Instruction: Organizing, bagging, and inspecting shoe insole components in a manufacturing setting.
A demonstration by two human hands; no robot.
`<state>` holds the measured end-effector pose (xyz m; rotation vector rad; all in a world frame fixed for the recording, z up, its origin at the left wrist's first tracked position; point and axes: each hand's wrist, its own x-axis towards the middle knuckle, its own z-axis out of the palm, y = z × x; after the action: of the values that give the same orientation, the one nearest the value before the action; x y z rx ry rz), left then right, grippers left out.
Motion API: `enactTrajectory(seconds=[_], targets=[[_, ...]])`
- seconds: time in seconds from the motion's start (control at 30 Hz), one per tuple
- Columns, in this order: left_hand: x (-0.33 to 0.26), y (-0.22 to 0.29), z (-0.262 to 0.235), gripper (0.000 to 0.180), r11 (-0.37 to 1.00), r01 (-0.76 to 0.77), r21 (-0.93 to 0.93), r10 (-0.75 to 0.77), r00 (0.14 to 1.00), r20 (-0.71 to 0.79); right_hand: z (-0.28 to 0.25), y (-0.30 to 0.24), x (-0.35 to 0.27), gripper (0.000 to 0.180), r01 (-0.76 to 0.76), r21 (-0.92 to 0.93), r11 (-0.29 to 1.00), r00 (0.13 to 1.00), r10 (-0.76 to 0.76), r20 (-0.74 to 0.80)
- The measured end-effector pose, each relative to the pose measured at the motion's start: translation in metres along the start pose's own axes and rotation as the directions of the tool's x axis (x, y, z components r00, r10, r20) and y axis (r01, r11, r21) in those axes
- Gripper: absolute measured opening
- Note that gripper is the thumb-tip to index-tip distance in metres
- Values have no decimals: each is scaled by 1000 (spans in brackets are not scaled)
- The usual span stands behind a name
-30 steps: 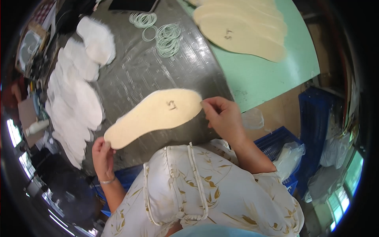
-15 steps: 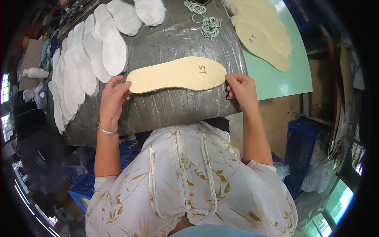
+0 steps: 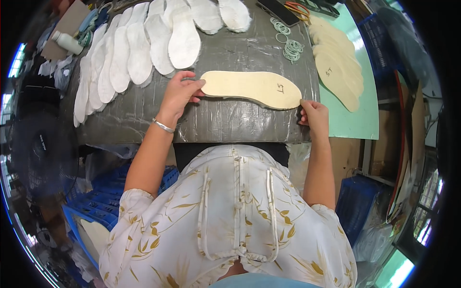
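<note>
A cream insole [image 3: 245,86] with dark handwriting near one end lies lengthwise between my hands, just over the grey plastic-covered table [image 3: 230,122]. Its left end is pinched between the thumb and fingers of my left hand [image 3: 181,93]. My right hand [image 3: 314,117] grips the right tip the same way. Several white fleecy insoles [image 3: 185,43] overlap in a fan beyond my left hand. To the right, a fanned stack of cream insoles [image 3: 338,79] rests on a pale green board [image 3: 367,122].
Green rubber bands [image 3: 292,51] lie at the back of the table, near a black phone [image 3: 277,12] and orange-handled scissors [image 3: 297,8]. Blue crates [image 3: 96,192] stand low on the left, and another blue crate [image 3: 357,201] on the right. A dark fan [image 3: 43,149] is at far left.
The view has shifted, so the table things sit further right and the phone and scissors show more fully. Both hands still hold the insole by its ends.
</note>
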<state>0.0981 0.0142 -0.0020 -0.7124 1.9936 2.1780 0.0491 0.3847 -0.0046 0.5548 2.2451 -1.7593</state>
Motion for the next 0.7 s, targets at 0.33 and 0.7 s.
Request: enactTrajectory(seconds=[0.33,0.7], targets=[[5,-7,-7,46,989,-13,144,12,1000,13,3,1,-1,20,0,-28,1000,1000,0,-28],[8,-10,-8,36,991,-98,92,92,994,64,11,-17,-7,32,318,-567,760,883,-455,-116]])
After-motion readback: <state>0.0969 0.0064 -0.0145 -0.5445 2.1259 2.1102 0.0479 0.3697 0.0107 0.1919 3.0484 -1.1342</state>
